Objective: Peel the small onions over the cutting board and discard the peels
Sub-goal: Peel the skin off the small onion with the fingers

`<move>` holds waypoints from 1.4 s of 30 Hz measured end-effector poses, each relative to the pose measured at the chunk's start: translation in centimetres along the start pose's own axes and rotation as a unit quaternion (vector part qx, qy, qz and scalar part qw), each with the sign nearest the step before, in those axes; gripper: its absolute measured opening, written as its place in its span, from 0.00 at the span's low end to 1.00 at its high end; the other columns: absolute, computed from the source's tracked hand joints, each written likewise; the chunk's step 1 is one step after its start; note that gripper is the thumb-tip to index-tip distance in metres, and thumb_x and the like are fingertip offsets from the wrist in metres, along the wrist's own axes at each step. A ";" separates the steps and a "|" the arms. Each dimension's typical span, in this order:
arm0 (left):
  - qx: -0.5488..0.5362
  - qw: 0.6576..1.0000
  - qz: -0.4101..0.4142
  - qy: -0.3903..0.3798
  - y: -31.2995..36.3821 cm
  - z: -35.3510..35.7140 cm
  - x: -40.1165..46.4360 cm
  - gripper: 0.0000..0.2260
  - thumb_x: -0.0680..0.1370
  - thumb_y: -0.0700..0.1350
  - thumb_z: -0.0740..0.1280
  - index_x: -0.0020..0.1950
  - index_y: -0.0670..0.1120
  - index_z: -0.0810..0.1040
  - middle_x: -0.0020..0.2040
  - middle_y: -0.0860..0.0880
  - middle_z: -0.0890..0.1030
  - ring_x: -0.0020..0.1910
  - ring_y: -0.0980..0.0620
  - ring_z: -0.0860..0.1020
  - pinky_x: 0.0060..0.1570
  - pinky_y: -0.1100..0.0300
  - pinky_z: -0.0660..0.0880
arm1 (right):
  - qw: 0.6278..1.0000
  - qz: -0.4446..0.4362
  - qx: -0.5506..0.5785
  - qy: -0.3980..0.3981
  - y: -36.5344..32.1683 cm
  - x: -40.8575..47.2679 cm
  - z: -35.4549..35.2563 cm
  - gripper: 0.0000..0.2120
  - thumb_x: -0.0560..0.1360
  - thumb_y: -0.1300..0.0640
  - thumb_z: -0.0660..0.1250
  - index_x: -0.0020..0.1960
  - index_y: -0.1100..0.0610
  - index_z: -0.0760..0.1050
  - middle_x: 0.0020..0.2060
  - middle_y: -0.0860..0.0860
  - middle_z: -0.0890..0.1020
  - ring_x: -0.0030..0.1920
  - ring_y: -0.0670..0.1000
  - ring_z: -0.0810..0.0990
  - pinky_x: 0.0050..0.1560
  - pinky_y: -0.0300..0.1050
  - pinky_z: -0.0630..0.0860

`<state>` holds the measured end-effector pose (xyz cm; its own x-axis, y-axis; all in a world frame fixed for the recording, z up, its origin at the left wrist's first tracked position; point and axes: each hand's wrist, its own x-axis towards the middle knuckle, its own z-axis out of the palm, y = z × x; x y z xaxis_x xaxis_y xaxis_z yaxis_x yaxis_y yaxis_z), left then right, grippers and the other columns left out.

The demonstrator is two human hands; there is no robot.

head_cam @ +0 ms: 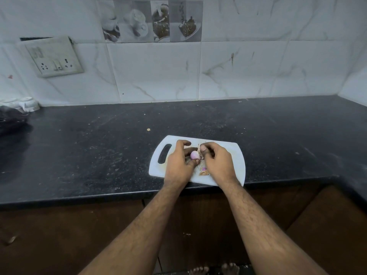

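Note:
A white cutting board [237,155] with a handle slot lies near the front edge of the black counter. Over its middle, my left hand [178,163] holds a small pale pink onion [194,155] between thumb and fingers. My right hand [215,161] is close beside it, its thumb and fingers pinching a strip of brownish peel [199,147] that still hangs at the onion. A small heap of loose peels and purple bits [204,171] lies on the board under my hands, partly hidden by them.
The black counter [99,151] runs left and right, with a tiled wall behind. A dark bag [10,120] and white cups [29,104] sit at the far left. A peel scrap [148,129] lies behind the board. A switch plate [54,56] hangs on the wall.

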<state>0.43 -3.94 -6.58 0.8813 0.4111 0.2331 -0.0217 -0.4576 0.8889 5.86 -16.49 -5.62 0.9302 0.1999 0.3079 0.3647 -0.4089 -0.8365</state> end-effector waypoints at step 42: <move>-0.002 0.998 0.041 0.052 0.3 0.2 -0.4 0.21 0.74 0.40 0.75 0.64 0.47 0.72 0.59 0.54 0.78 0.54 0.57 0.79 0.55 0.62 0.77 | 0.997 -0.025 0.032 -0.061 0.6 0.2 0.4 0.10 0.79 0.48 0.70 0.57 0.50 0.83 0.51 0.44 0.84 0.50 0.45 0.83 0.44 0.37 0.82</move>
<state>0.17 -4.38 -6.46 0.8222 0.4522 0.3456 -0.0947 -0.4900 0.8665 6.27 -16.30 -6.23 0.8970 0.3283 0.2961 0.4043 -0.3379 -0.8499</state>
